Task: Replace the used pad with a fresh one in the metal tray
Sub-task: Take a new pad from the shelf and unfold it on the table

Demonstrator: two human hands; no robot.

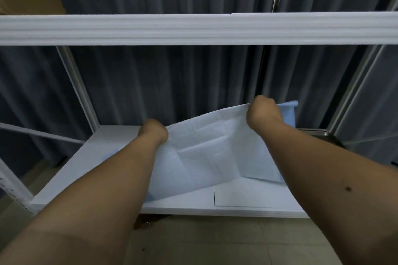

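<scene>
Both forearms reach in from the bottom edge of the head view, and each ends in a curled hand gripping the same pad [206,153]. At the lower end, the left hand [154,132] pinches the pad's near-left edge. Higher and farther back, the right hand [261,114] pinches its upper edge, so the sheet hangs stretched and tilted between the 2 hands.

The pad's long axis runs from lower left up to upper right. Its white quilted face is toward the camera and a blue backing shows at the upper right corner. Its lower edge drapes onto the white shelf [71,168], overlapping another flat sheet [247,196] lying there.

Only a dark corner of the metal tray [325,135] shows, just past the right forearm, at the right end of the shelf. So the tray lies to the right of the pad, and the right hand is the nearer one to it. I judge the pad must swing rightward to reach it.

A white rail [193,29] crosses above, with a grey curtain [172,84] behind. No brand, label or writing can be read anywhere.
</scene>
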